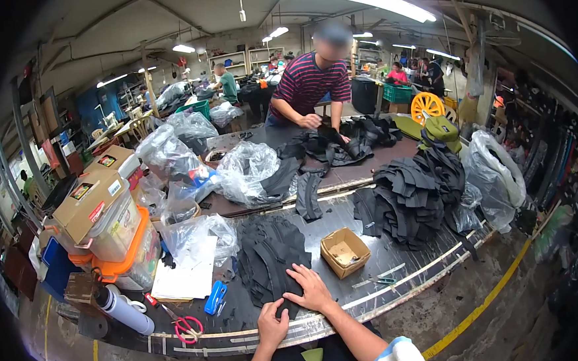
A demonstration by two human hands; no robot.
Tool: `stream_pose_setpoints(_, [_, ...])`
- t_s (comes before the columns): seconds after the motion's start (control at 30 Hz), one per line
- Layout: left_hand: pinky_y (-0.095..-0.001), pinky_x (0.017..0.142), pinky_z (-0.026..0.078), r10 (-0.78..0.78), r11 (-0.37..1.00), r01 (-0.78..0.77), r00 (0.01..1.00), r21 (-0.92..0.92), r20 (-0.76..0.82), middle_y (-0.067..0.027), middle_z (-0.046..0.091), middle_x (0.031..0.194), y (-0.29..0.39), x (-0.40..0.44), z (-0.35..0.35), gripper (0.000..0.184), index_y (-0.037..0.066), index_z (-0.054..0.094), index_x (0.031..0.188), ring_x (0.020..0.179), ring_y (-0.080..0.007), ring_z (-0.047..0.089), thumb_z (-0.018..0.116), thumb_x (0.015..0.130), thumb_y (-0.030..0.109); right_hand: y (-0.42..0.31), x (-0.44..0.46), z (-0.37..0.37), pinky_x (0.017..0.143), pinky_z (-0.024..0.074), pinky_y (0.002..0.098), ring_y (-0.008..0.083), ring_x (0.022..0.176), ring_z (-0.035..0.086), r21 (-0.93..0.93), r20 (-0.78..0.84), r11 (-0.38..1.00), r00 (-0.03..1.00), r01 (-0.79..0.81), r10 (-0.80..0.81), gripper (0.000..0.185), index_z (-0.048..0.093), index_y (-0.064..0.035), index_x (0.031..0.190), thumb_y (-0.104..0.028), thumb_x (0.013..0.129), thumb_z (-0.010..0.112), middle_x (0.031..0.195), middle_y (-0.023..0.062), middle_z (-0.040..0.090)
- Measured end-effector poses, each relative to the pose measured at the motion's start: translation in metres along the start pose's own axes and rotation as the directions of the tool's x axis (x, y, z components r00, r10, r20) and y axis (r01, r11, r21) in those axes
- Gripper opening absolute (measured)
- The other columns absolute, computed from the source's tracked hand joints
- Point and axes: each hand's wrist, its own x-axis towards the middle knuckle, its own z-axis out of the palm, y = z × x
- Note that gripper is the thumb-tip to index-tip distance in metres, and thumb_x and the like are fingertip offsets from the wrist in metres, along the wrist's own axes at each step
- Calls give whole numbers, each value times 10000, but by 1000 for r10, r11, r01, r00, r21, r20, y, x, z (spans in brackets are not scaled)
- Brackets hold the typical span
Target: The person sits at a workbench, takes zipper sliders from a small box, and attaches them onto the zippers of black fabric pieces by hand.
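Observation:
A pile of black fabric pieces (pixel 270 251) lies on the table right in front of me, with long curved strips on top. My right hand (pixel 312 288) rests on the near end of the pile, its fingers spread flat. Close beside it, at the table's front edge, my left hand (pixel 271 324) has its fingers bent around the lower end of a black fabric piece; the fabric under the fingertips is mostly hidden. A cardboard box (pixel 345 252), open at the top, stands to the right of the pile.
To the left lie a blue stapler (pixel 215 297), scissors with pink handles (pixel 187 328), a bottle (pixel 125 311) and white paper (pixel 187 269). Storage boxes (pixel 116 224) stack behind. More black pieces (pixel 409 203) heap at right. Across the table, a person in a striped shirt (pixel 311 83) handles black fabric.

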Motion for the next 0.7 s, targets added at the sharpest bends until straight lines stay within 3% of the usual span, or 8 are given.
stream_pose_setpoints(0.1, [-308,646,544,-61,998,61,998,-15,24,-127,695,1063,3,-2,-1,330,5,732,1208,766,-252,658,708,882,53,-1,0,-1,1191,390,497,369,1468,476,1,-9,1000,1000,-2,2,750,551,-124,1512,-470,885,775,1584,118,514])
stream_pose_setpoints(0.7, [-307,645,539,-46,999,46,999,-29,19,-127,695,1048,0,-3,1,319,7,736,1198,752,-248,653,700,885,48,2,-2,3,1205,380,494,361,1469,478,-7,9,1000,1000,-28,28,751,559,-133,1509,-469,878,789,1580,120,521])
